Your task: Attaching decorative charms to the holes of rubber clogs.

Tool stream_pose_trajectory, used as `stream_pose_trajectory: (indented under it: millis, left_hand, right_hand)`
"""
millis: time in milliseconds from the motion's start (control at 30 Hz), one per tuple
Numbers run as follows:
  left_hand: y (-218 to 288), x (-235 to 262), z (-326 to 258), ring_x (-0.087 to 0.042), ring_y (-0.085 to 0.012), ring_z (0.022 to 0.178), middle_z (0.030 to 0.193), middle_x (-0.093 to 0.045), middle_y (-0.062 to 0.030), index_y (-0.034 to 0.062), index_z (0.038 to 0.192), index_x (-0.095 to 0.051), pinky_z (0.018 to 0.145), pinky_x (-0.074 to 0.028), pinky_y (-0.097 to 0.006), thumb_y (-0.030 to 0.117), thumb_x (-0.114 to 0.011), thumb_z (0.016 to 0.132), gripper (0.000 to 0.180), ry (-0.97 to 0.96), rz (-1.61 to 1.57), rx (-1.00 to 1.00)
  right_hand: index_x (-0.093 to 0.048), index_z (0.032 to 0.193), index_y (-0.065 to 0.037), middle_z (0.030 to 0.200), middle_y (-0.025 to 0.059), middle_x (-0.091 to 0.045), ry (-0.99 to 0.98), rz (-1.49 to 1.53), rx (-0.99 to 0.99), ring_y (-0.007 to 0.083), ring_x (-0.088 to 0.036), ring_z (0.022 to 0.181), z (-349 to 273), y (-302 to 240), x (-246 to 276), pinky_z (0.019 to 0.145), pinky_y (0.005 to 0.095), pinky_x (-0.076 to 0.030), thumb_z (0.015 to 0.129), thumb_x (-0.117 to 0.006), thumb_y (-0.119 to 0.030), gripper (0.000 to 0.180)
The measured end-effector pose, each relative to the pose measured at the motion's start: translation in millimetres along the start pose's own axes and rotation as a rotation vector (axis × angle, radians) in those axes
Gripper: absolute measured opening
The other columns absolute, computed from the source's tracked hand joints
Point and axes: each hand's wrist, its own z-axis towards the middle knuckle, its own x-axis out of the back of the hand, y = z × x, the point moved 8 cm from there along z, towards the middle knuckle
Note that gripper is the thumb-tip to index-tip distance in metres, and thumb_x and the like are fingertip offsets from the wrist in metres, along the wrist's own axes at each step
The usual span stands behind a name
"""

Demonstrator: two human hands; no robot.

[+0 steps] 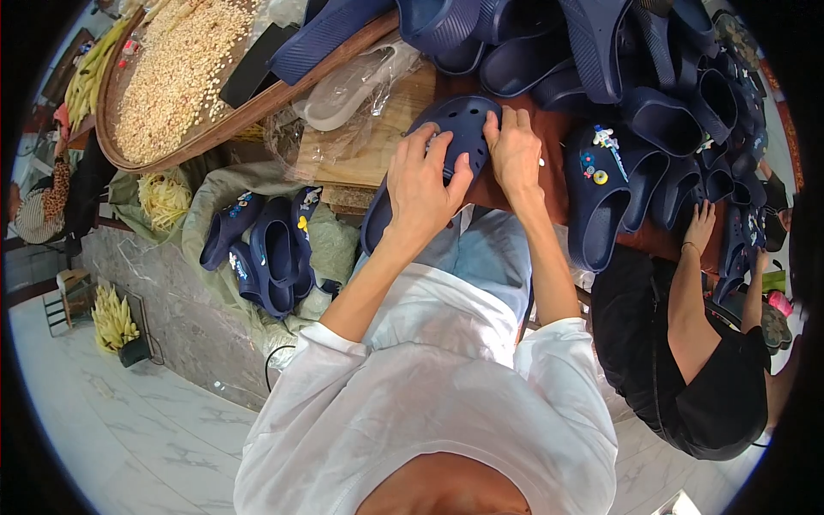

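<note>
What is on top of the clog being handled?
The left hand lies across the navy clog, the right hand at its edge. Holes show toward its far end; the surface under the left hand is hidden.

table (554,163): reddish-brown top | navy clogs (592,51): heaped, right side | charm-decorated clog (592,184): near edge | board (343,163), left: wrapped pale slipper (343,94)

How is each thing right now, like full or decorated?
Handled navy clog, some holes unfilled
Left hand, fingers bent over that clog
Right hand, thumb against that clog
Brown tray, heaped with pale kernels
Pale shoe, lying in clear plastic
Navy clog near right forearm, decorated with charms
</note>
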Motion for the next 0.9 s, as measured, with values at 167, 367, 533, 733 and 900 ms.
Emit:
stream_pose_trajectory:
  millis: [167, 367, 533, 733, 900]
  left_hand:
    - [-3, -3, 1, -0.057, -0.0358, 0.108, 0.118, -0.061, -0.0187, 0.0007, 0.110, -0.066, 0.093, -0.045, -0.044, 0.022, -0.064, 0.085, 0.033, -0.007, 0.008, 0.008]
    - [-5, 3, -1, -0.057, -0.0360, 0.107, 0.117, -0.062, -0.0189, 0.0005, 0.109, -0.065, 0.093, -0.045, -0.044, 0.020, -0.064, 0.084, 0.032, 0.009, -0.008, -0.009]
    - [-7, 0, 1, -0.058, -0.0360, 0.107, 0.116, -0.062, -0.0187, 0.0006, 0.109, -0.065, 0.093, -0.045, -0.044, 0.020, -0.063, 0.084, 0.031, 0.000, -0.016, 0.008]
    - [-5, 0, -1, -0.058, -0.0359, 0.106, 0.116, -0.062, -0.0181, 0.0012, 0.108, -0.066, 0.093, -0.045, -0.044, 0.020, -0.063, 0.084, 0.031, 0.015, -0.006, -0.018]
    - [-4, -3, 1, -0.058, -0.0356, 0.106, 0.117, -0.062, -0.0174, 0.0019, 0.108, -0.066, 0.093, -0.045, -0.044, 0.020, -0.063, 0.084, 0.030, 0.001, -0.003, -0.004]
  right_hand:
    - [-0.064, 0.106, 0.004, 0.088, 0.0190, -0.059, 0.002, 0.018, 0.048, 0.0369, -0.066, 0.072, 2, -4, 4, 0.062, 0.0436, -0.054, 0.093, -0.062, -0.025, 0.031]
    - [-0.066, 0.113, -0.004, 0.093, 0.0131, -0.058, 0.038, 0.138, 0.092, 0.0314, -0.060, 0.083, -8, -19, 26, 0.067, 0.0417, -0.051, 0.086, -0.070, -0.022, 0.032]
    - [-0.065, 0.105, -0.004, 0.094, 0.0116, -0.057, 0.078, 0.164, 0.151, 0.0300, -0.057, 0.087, -13, -19, 30, 0.069, 0.0418, -0.049, 0.085, -0.071, -0.021, 0.027]
    - [-0.057, 0.092, -0.002, 0.088, 0.0156, -0.058, -0.143, 0.502, -0.087, 0.0337, -0.058, 0.076, 3, -1, 13, 0.068, 0.0434, -0.048, 0.084, -0.072, -0.019, 0.024]
    - [-0.052, 0.086, 0.000, 0.082, 0.0192, -0.058, -0.018, 0.280, -0.094, 0.0392, -0.060, 0.072, 5, -1, 8, 0.065, 0.0462, -0.048, 0.084, -0.067, -0.011, 0.019]
